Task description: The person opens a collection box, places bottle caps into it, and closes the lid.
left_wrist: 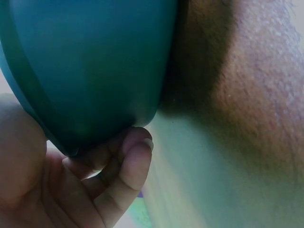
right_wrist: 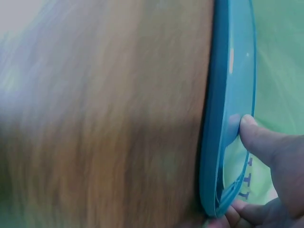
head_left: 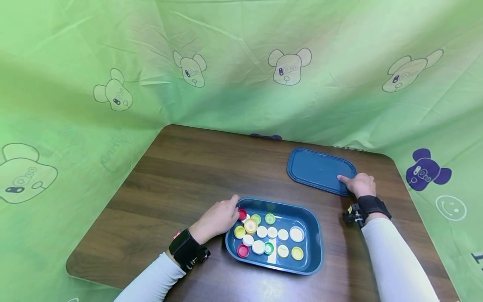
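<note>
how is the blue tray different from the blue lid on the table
The tray is deep and holds bottle caps; the lid is flat and holds nothing. The left hand grips the tray's near-left corner; the right hand pinches the lid's edge. Both are dark blue rounded rectangles.

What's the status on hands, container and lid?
Left hand grips container rim. Right hand pinches lid edge, lid on table. Bottle caps inside; nothing between.

No lettering on the green cloth backdrop (head_left: 241,63) or elsewhere is clear enough to read.
</note>
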{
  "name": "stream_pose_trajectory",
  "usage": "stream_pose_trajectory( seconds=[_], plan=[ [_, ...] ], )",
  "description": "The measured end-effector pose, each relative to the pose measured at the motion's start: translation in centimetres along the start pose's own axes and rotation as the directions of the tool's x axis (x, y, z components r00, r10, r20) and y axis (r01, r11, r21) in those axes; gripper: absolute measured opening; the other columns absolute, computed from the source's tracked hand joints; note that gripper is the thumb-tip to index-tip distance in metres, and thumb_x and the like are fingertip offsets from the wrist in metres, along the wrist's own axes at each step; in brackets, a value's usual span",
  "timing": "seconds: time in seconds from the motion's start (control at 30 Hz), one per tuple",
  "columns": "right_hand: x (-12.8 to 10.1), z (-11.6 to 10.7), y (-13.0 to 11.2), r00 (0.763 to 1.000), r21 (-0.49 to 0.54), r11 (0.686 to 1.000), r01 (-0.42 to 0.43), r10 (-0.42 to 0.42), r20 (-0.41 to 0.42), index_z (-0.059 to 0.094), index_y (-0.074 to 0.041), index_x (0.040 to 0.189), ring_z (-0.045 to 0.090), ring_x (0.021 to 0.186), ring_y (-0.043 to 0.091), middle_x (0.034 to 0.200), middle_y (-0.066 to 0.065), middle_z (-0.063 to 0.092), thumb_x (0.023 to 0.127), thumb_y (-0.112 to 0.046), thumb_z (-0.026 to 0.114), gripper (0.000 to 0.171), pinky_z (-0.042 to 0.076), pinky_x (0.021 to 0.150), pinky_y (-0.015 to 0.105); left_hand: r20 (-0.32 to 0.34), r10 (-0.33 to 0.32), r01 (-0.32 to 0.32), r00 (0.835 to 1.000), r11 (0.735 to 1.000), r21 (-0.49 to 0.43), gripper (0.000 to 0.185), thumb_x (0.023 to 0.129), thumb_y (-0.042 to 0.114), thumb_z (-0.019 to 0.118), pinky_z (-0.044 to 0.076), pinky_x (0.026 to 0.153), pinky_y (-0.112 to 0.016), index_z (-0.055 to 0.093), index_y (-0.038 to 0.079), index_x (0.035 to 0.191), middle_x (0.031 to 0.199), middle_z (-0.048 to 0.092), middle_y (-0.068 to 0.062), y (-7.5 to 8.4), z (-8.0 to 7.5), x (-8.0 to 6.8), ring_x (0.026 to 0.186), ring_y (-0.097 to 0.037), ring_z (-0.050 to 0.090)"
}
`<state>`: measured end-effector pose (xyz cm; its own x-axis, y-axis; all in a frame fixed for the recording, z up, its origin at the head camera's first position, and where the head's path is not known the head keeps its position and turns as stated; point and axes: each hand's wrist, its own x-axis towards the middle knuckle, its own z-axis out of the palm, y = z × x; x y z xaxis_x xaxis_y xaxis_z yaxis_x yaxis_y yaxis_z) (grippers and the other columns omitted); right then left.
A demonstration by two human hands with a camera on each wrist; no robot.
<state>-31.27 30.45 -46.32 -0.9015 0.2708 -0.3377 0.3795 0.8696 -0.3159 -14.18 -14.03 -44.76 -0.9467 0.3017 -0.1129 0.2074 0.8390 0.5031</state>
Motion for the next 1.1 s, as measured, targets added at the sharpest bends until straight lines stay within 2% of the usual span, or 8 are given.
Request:
stream_pose_trajectory(
  seconds=[0.2,0.37,0.5,0.6,0.7,0.8,0.93,1.1],
  plan=[
    [-0.3,-0.3,0.0,0.995,0.145,0.984,-0.1,0.099,0.012,0.025,0.026,0.143,0.029,0.131,0.056,0.142,0.048,0.028,0.095,-0.058,0.056,0.102,0.031,0.11,0.059,-0.006,0.016,-0.016,1.0,1.0,-0.001,0.019,0.101,0.018,0.056,0.047,0.061,-0.03,0.053,0.007,0.117,0.077,0.055,-0.002,0.0,0.0,0.0,0.066,-0.014,0.054],
    [-0.5,-0.7,0.2,0.99,0.354,0.927,-0.127,0.142,-0.017,0.016,0.018,0.149,0.033,0.138,0.052,0.15,0.042,0.028,0.096,-0.037,0.062,0.089,0.035,0.112,0.056,-0.013,0.035,-0.035,0.999,0.999,-0.001,0.021,0.101,0.017,0.057,0.047,0.06,-0.031,0.053,0.005,0.119,0.077,0.055,-0.002,0.0,0.1,0.1,0.065,-0.014,0.054],
    [-0.5,-0.8,0.4,0.998,0.24,0.969,-0.059,0.054,0.03,0.033,0.014,0.148,0.043,0.132,0.049,0.148,0.038,0.037,0.1,-0.044,0.054,0.079,0.042,0.106,0.055,-0.006,0.03,-0.03,1.0,1.0,-0.006,0.026,0.101,0.017,0.057,0.047,0.06,-0.029,0.053,0.004,0.123,0.078,0.055,-0.002,-0.1,0.1,0.1,0.065,-0.013,0.054],
    [-0.4,-0.5,0.0,0.998,0.091,0.996,-0.002,-0.004,0.067,0.044,0.018,0.14,0.049,0.115,0.047,0.136,0.039,0.047,0.098,-0.062,0.047,0.09,0.045,0.099,0.055,0.004,0.019,-0.019,1.0,1.0,-0.013,0.026,0.101,0.018,0.057,0.047,0.059,-0.028,0.052,0.004,0.123,0.077,0.055,-0.002,-0.2,0.0,0.0,0.064,-0.013,0.054],
    [-0.4,-0.2,-0.8,0.997,-0.006,0.999,0.043,-0.043,0.068,0.045,0.023,0.133,0.044,0.108,0.047,0.127,0.043,0.045,0.094,-0.07,0.047,0.101,0.043,0.096,0.057,0.006,0.012,-0.012,1.0,1.0,-0.014,0.025,0.102,0.018,0.057,0.046,0.057,-0.028,0.052,0.005,0.122,0.075,0.053,-0.002,-0.2,-0.1,-0.1,0.063,-0.013,0.054],
    [-0.3,0.0,-1.4,0.996,-0.068,0.995,0.073,-0.069,0.058,0.042,0.026,0.134,0.04,0.113,0.053,0.132,0.049,0.037,0.095,-0.067,0.052,0.101,0.04,0.099,0.061,0.003,0.016,-0.016,1.0,1.0,-0.013,0.023,0.102,0.018,0.057,0.046,0.057,-0.028,0.052,0.005,0.121,0.075,0.053,-0.002,-0.2,-0.1,-0.1,0.063,-0.013,0.054],
    [-0.3,-0.1,-1.6,0.998,-0.033,0.999,0.039,-0.037,0.056,0.042,0.025,0.135,0.039,0.115,0.052,0.134,0.047,0.038,0.095,-0.06,0.057,0.095,0.039,0.102,0.06,-0.003,0.025,-0.025,1.0,1.0,-0.006,0.024,0.102,0.018,0.056,0.047,0.059,-0.028,0.052,0.005,0.122,0.077,0.054,-0.001,-0.2,0.0,-0.1,0.065,-0.013,0.054],
    [-0.5,-0.4,-1.5,0.995,0.12,0.99,-0.07,0.06,0.085,0.037,0.024,0.138,0.042,0.108,0.045,0.134,0.043,0.038,0.093,-0.057,0.063,0.096,0.045,0.097,0.055,-0.024,0.058,-0.058,0.998,0.998,0.021,0.019,0.1,0.016,0.057,0.046,0.058,-0.029,0.052,0.006,0.116,0.075,0.053,-0.001,-0.2,0.1,-0.1,0.063,-0.013,0.052]
  ],
)
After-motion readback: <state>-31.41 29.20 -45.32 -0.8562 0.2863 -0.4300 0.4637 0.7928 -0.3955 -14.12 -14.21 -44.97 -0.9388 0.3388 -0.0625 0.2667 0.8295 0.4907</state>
